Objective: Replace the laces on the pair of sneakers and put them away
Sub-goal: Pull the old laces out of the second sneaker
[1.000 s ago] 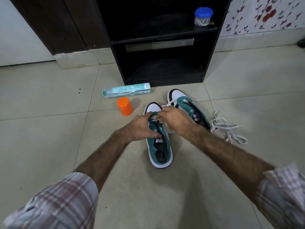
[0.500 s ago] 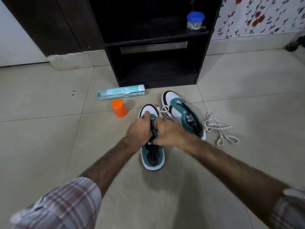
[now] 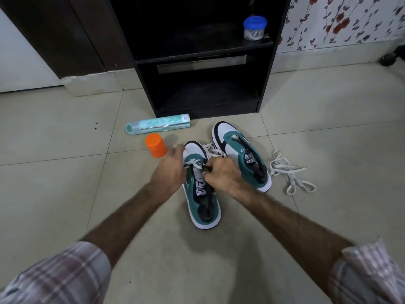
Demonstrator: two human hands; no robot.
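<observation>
On the tiled floor [image 3: 65,194] two green-and-white sneakers lie side by side in front of a dark shelf unit [image 3: 203,62]. The near sneaker [image 3: 202,194] points away from the person, its tongue with a black logo showing. The left hand [image 3: 168,172] sits at that shoe's left side, blurred, fingers curled toward the white lace [image 3: 195,164] at the lower eyelets; whether it actually grips the lace cannot be told. The right hand [image 3: 223,174] pinches the lace at the shoe's right edge, fingers curled round it. The far sneaker [image 3: 238,150] lies just right, angled, unlaced. A loose lace [image 3: 289,174] is heaped on the floor further right. An orange cap [image 3: 155,145] stands left of the near shoe, a pale green tube [image 3: 158,127] beyond it, and a blue-lidded jar [image 3: 254,28] on the shelf.
</observation>
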